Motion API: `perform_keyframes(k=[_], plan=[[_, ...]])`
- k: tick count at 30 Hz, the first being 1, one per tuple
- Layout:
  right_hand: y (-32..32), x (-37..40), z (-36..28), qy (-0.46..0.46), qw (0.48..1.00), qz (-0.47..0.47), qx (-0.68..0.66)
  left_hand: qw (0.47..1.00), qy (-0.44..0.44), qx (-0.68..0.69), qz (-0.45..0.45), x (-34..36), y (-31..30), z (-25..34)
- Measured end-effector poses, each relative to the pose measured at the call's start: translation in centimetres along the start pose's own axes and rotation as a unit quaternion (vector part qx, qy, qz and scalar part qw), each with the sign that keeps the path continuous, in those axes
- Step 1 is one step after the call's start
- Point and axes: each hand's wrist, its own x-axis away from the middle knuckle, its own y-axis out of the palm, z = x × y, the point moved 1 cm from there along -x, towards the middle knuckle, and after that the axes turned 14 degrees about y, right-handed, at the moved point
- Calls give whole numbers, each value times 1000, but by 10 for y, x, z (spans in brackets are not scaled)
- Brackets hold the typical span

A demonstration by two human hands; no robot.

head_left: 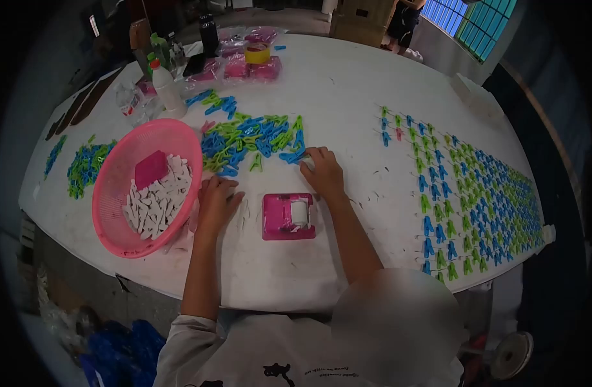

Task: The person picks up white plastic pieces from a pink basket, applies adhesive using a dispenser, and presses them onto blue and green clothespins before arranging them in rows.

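Observation:
My right hand (324,173) is at the right edge of a pile of blue and green clothespins (252,138). Its thumb and index finger are apart, with the fingertips at a blue clothespin (293,157); I cannot see any grip on it. Palm down, my left hand (217,203) lies on the table with its thumb spread, just below the pile and beside the pink basket (109,222). A single green clothespin (256,162) lies between the hands. Nearer my body sits a pink holder (276,222) carrying a white roll (300,213).
White pieces (157,203) and a pink block (151,169) fill part of the basket. Rows of clothespins (483,206) cover the table's right side. Bottles (167,90), pink packets (236,66) and a yellow tape roll (257,53) stand at the back. A person (404,26) is behind the table.

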Motion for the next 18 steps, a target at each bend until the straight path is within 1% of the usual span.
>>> perform_keyframes(k=[2,3,5,6,8,9,11,12,14,15,17,18], plan=[[-12,4,-1,28,999,12,-22,997,40,13,58,2,-4,14],[1,-10,-3,14,999,20,-21,996,41,11,74,-9,2,-2],[0,-3,-3,24,998,37,-53,988,56,96,111,-4,0,-4],[0,0,-4,25,998,30,-53,988,50,96,108,-3,0,-8],[-2,0,-6,36,996,29,-73,977,72,163,113,-7,1,-12],[-1,0,-5,37,996,28,-72,977,72,165,111,-6,-1,-7],[-1,-1,-3,50,992,26,-111,958,75,196,197,-7,-5,6],[-3,-1,-3,52,993,27,-107,957,76,200,197,-7,-10,12],[-6,-2,-3,72,979,41,-188,949,71,246,184,-5,-18,24],[-4,-3,1,72,979,41,-186,948,71,248,184,-4,-17,27],[-2,-6,8,90,960,61,-257,943,102,266,174,-4,-17,32],[-3,-9,9,91,960,64,-258,943,105,265,173,-5,-17,34]])
